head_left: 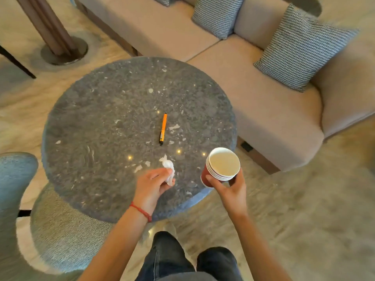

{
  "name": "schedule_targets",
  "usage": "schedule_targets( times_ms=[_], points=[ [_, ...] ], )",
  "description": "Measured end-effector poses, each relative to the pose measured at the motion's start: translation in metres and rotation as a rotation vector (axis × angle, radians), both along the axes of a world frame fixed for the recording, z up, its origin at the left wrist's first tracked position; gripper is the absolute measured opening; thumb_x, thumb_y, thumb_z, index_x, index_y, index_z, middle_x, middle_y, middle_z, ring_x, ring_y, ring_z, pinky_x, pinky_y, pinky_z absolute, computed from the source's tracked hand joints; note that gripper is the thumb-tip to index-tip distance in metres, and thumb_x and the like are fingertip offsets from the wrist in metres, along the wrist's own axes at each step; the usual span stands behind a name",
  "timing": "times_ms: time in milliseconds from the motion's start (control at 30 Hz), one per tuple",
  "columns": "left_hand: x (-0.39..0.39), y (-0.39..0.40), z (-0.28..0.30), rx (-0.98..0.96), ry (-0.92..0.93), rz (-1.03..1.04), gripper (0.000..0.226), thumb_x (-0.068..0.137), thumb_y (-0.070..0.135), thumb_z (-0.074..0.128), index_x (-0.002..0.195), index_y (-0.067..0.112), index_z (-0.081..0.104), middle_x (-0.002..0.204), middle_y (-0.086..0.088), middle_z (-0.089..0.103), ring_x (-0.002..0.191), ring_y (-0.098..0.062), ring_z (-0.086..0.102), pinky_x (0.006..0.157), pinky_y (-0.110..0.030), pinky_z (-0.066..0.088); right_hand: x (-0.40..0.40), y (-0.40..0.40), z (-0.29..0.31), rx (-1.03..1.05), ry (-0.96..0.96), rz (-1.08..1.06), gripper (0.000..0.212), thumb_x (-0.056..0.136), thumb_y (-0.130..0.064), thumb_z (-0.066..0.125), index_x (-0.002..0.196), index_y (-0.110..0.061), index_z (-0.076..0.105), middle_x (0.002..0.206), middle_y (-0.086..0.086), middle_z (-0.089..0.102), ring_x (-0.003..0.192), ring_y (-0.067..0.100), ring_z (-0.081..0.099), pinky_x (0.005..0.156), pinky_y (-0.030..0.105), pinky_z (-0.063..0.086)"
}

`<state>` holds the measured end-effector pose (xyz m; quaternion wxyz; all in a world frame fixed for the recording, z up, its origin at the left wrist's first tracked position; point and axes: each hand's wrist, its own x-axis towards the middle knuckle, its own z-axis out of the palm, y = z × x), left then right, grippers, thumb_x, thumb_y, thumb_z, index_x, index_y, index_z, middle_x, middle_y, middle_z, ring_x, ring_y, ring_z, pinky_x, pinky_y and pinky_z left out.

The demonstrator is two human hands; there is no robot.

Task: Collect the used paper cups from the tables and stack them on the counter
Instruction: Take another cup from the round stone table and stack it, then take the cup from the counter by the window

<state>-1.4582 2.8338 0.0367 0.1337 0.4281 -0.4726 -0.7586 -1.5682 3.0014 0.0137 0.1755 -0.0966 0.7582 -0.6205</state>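
My right hand (231, 188) is wrapped around a nested stack of red paper cups (221, 166), held just off the near right edge of the table (101, 118). My left hand (153, 183) pinches a crumpled tissue (168, 169). The cups look light and crushable, so I'd grip mid-wall, gently.

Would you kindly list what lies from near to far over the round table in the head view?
left hand gripping crumpled tissue → orange pen → sofa with patterned cushions
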Motion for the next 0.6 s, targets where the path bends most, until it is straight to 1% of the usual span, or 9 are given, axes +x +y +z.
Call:
schedule_targets(
  times_ms=[67, 200, 267, 300, 400, 533, 600],
  points=[
    [-0.021, 0.024, 0.001, -0.001, 0.008, -0.075, 0.041, 0.083, 0.006, 0.063, 0.042, 0.014, 0.061, 0.056, 0.001, 0.065, 0.059, -0.008, 0.065, 0.058, -0.02, 0.054, -0.006, 0.032, 0.002, -0.007, 0.004, -0.08, 0.059, 0.063, -0.019, 0.086, 0.105, -0.041, 0.052, 0.1, -0.033, 0.062, 0.096, -0.009, 0.058, 0.074, 0.004, 0.045],
    [-0.065, 0.089, 0.0, 0.004, 0.004, -0.215, 0.038, 0.083, 0.006, 0.062, 0.046, 0.013, 0.067, 0.053, -0.001, 0.065, 0.057, -0.009, 0.065, 0.056, -0.021, 0.054, -0.017, 0.108, 0.005, -0.03, -0.001, -0.237, 0.06, 0.063, -0.016, 0.086, 0.103, -0.043, 0.051, 0.099, -0.034, 0.062, 0.094, -0.012, 0.058, 0.072, 0.002, 0.043],
    [-0.087, 0.129, -0.001, 0.027, 0.008, -0.269, 0.038, 0.083, 0.005, 0.062, 0.047, 0.014, 0.069, 0.054, -0.001, 0.066, 0.057, -0.009, 0.066, 0.059, -0.023, 0.057, -0.025, 0.151, 0.009, -0.037, 0.001, -0.315, 0.059, 0.062, -0.015, 0.086, 0.103, -0.042, 0.052, 0.098, -0.033, 0.062, 0.095, -0.011, 0.058, 0.072, 0.002, 0.044],
    [-0.099, 0.15, -0.002, 0.031, 0.009, -0.314, 0.038, 0.083, 0.006, 0.062, 0.046, 0.014, 0.068, 0.054, 0.0, 0.066, 0.058, -0.009, 0.066, 0.061, -0.024, 0.057, -0.028, 0.173, 0.01, -0.038, 0.001, -0.349, 0.059, 0.062, -0.015, 0.086, 0.103, -0.041, 0.052, 0.098, -0.031, 0.063, 0.095, -0.011, 0.058, 0.072, 0.003, 0.044],
    [-0.132, 0.214, -0.003, 0.008, 0.019, -0.484, 0.041, 0.083, 0.008, 0.061, 0.043, 0.017, 0.06, 0.054, 0.001, 0.06, 0.058, -0.009, 0.059, 0.059, -0.022, 0.049, -0.036, 0.237, 0.014, -0.053, -0.004, -0.46, 0.059, 0.061, -0.011, 0.086, 0.102, -0.039, 0.053, 0.098, -0.021, 0.065, 0.093, -0.01, 0.059, 0.073, 0.004, 0.044],
    [-0.168, 0.292, 0.0, 0.023, 0.026, -0.629, 0.034, 0.081, 0.009, 0.063, 0.049, 0.018, 0.061, 0.06, -0.001, 0.059, 0.059, -0.008, 0.058, 0.059, -0.022, 0.048, -0.039, 0.313, 0.018, -0.089, 0.004, -0.623, 0.056, 0.063, 0.0, 0.083, 0.099, -0.032, 0.054, 0.098, -0.009, 0.064, 0.085, -0.012, 0.06, 0.064, 0.003, 0.045],
    [-0.182, 0.326, 0.003, -0.002, 0.041, -0.727, 0.032, 0.082, 0.009, 0.062, 0.052, 0.016, 0.059, 0.063, -0.003, 0.058, 0.06, -0.008, 0.057, 0.058, -0.021, 0.048, -0.036, 0.345, 0.018, -0.09, 0.002, -0.709, 0.055, 0.062, -0.001, 0.083, 0.098, -0.031, 0.055, 0.097, -0.007, 0.065, 0.084, -0.009, 0.061, 0.066, 0.004, 0.045]
  ],
)
